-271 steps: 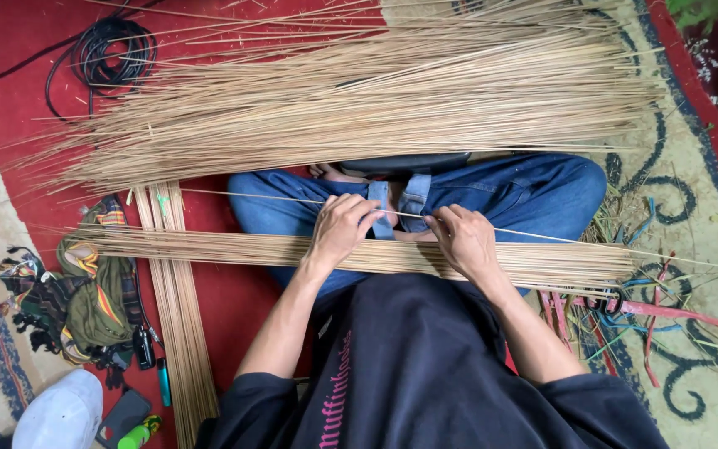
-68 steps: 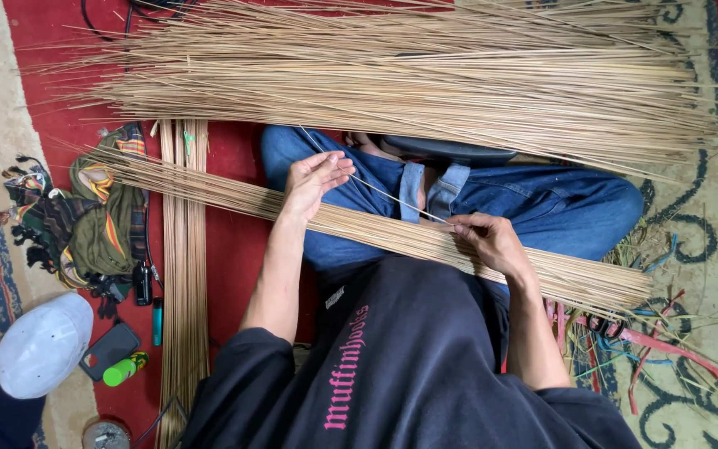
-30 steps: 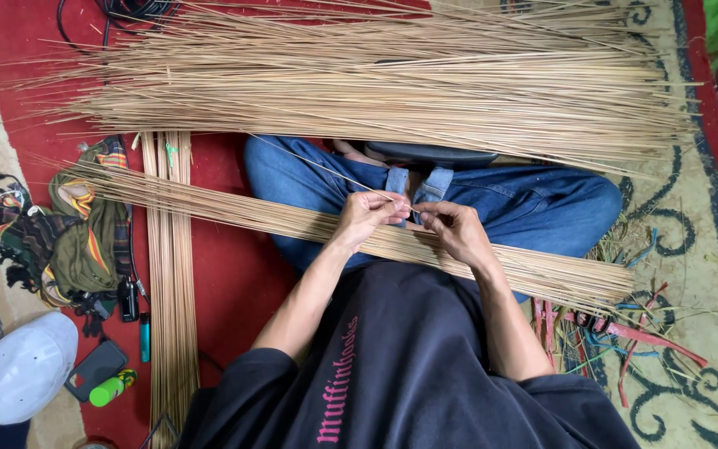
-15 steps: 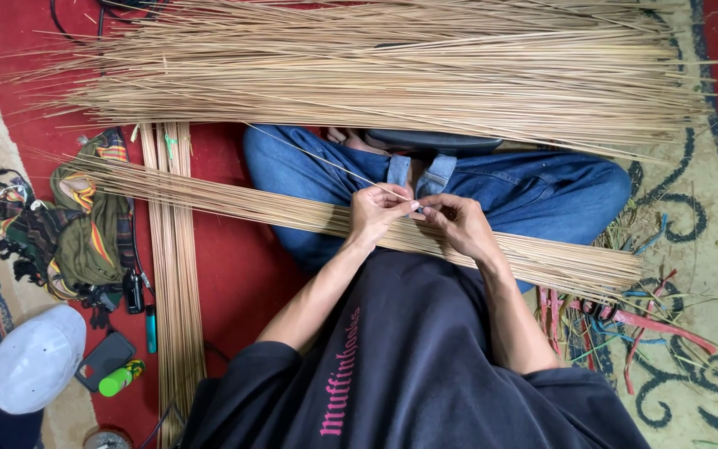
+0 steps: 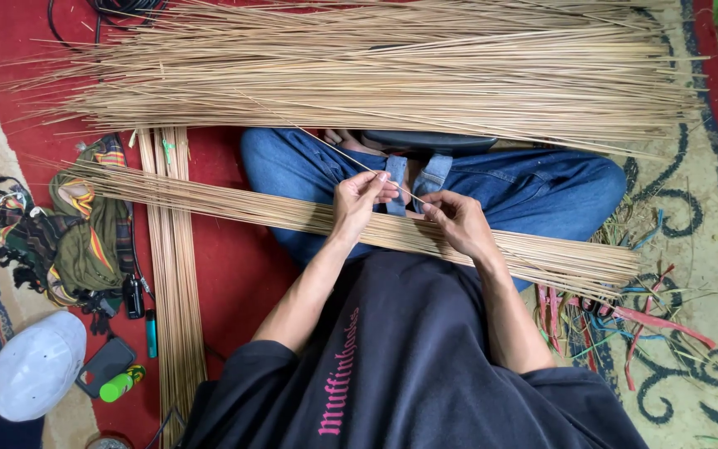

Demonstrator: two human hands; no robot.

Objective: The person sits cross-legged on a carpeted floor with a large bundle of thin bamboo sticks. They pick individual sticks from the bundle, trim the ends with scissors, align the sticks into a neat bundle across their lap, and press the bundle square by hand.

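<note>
**Thin stick pinched over the lap**

Lower centre: black shirt (image 5: 409, 374). Just above, bundle of sticks (image 5: 292, 212) across blue-jeaned legs (image 5: 525, 187), slanting from middle left to lower right. At centre, left hand (image 5: 359, 204) and right hand (image 5: 459, 220) close together, fingers pressed on one thin stick (image 5: 326, 148) running toward upper left. Lower left: white cap (image 5: 35, 366). Across the top: big loose heap of sticks (image 5: 392, 71) on red rug (image 5: 10, 33).

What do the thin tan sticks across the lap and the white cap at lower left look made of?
The bundle of thin tan sticks looks like dried plant stalk or split cane: matte, straw-coloured, stiff and straight. The left hand and right hand pinch one single thin stick. The white rounded cap looks like matte fabric, though it could be plastic.
</note>
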